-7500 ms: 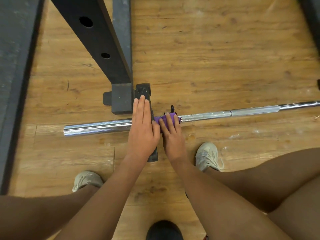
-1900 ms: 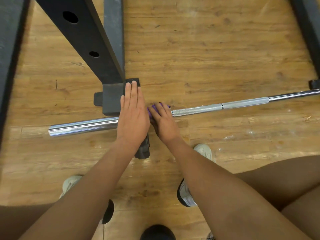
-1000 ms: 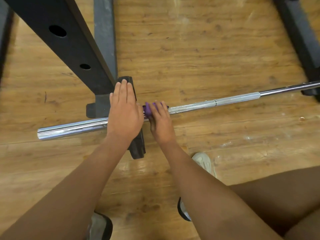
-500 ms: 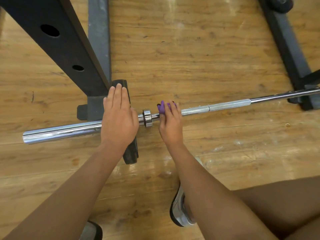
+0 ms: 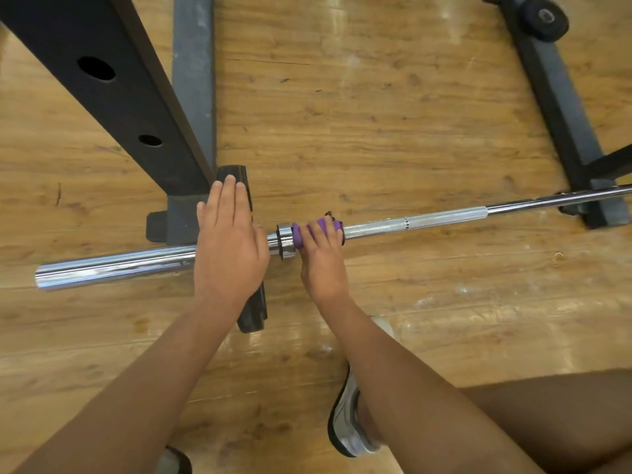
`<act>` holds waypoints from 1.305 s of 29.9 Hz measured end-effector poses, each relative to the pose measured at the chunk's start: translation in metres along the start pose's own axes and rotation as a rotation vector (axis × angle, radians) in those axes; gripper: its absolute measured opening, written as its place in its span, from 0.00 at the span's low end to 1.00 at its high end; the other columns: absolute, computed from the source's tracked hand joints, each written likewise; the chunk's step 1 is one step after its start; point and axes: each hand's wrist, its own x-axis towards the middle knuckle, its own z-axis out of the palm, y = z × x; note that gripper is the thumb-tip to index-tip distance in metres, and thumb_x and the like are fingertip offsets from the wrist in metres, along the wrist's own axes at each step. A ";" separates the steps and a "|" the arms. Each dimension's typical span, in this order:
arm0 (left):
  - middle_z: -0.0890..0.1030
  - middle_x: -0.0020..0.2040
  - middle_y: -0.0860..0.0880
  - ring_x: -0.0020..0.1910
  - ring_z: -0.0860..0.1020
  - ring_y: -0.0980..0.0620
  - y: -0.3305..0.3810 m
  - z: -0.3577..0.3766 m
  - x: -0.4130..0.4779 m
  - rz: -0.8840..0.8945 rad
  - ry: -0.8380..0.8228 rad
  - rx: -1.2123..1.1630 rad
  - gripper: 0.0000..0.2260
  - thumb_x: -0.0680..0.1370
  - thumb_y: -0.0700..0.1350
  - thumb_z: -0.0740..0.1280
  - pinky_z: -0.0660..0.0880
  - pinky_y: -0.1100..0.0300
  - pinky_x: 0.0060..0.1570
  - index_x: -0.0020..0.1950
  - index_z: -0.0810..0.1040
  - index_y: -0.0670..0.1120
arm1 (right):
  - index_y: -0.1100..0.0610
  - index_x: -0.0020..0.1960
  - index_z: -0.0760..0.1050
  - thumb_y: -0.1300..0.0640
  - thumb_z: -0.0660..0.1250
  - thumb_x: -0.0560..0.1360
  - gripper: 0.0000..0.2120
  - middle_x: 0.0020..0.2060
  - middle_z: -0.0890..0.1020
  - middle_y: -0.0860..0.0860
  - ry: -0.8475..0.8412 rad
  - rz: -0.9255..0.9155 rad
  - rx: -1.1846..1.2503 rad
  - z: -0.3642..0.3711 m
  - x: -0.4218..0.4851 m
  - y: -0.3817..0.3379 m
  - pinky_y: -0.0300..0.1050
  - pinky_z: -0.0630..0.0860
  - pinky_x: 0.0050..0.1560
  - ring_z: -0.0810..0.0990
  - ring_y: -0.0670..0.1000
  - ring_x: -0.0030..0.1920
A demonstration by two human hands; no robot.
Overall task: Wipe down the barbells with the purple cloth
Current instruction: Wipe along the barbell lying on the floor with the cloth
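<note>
**Purple cloth** (image 5: 297, 238): wrapped round the barbell shaft, just right of the steel collar (image 5: 284, 241). It shows on both sides of the fingers that cover its middle.

**Barbell** (image 5: 410, 223): chrome, lying low across the wooden floor (image 5: 376, 131) from left to right. The smooth sleeve is at the left and the knurled shaft runs right of the cloth. The far right stretch crosses the foot of a second dark frame (image 5: 554, 97).

**Right grip** (image 5: 323, 261): a bare hand, palm down, fingers curled over the cloth and clasping it to the shaft. The cloth lies directly under these fingers, beside the collar.

**Left grip** (image 5: 229, 248): a bare hand, flat, fingers straight and together. It rests on the edge of the black weight plate (image 5: 253, 313) where the sleeve passes through, and holds nothing. It lies near the cloth, with the collar between the two.

**Weight plate**: stands on edge on the sleeve, left of the collar.

**Surroundings**:
- A black rack upright (image 5: 113, 97) with round holes stands at upper left.
- A grey base beam (image 5: 193, 80) runs beside the upright.
- A small black wheel (image 5: 543, 18) shows at upper right.
- A pale shoe (image 5: 349, 419) is on the floor beneath the right forearm.
</note>
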 end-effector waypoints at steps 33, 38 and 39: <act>0.71 0.71 0.41 0.72 0.66 0.42 0.015 -0.022 -0.071 -0.052 0.025 -0.099 0.24 0.84 0.52 0.56 0.52 0.45 0.77 0.74 0.68 0.38 | 0.51 0.76 0.68 0.55 0.57 0.84 0.20 0.71 0.73 0.46 -0.130 0.141 0.010 -0.011 -0.016 0.006 0.60 0.49 0.77 0.60 0.56 0.77; 0.57 0.80 0.38 0.80 0.53 0.40 0.014 -0.015 -0.054 -0.085 -0.121 0.051 0.28 0.83 0.50 0.60 0.55 0.41 0.78 0.80 0.58 0.38 | 0.52 0.73 0.71 0.62 0.66 0.78 0.24 0.69 0.75 0.48 -0.122 0.065 -0.027 -0.011 -0.034 -0.002 0.62 0.52 0.77 0.65 0.56 0.73; 0.54 0.81 0.39 0.81 0.50 0.41 0.014 -0.013 -0.058 -0.093 -0.138 0.037 0.29 0.84 0.49 0.59 0.54 0.41 0.78 0.81 0.55 0.38 | 0.54 0.73 0.71 0.63 0.68 0.77 0.26 0.69 0.75 0.49 -0.125 0.012 -0.053 -0.014 -0.038 0.001 0.63 0.54 0.77 0.67 0.57 0.72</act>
